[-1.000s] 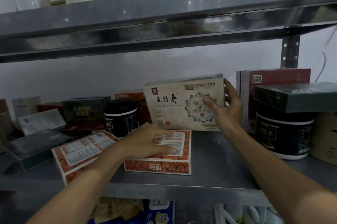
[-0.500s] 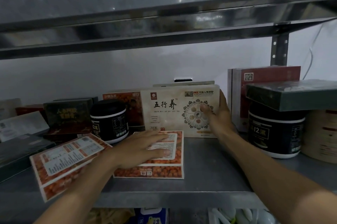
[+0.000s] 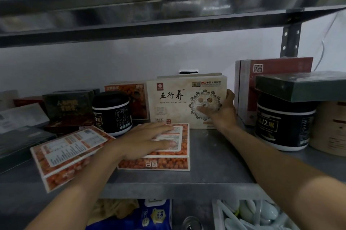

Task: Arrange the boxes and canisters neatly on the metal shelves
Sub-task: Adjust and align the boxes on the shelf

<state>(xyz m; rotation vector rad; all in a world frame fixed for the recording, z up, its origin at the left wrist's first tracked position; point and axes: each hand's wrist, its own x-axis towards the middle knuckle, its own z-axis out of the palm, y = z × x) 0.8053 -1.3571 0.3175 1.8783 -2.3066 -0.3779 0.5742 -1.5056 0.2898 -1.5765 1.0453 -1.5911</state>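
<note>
R hand [image 3: 222,111] is gripping the cream box [image 3: 177,102] by its right edge, upright at the back of the metal shelf [image 3: 215,154]. L hand [image 3: 148,139] is lying flat, fingers straight, on the orange box [image 3: 168,162]. Risk: release too soon & the cream box could tip fwd.

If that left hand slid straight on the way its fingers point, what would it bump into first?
Probably the right hand holding the cream box. The left hand lies flat on the orange box, fingers aimed there, though depth is unclear.
</note>
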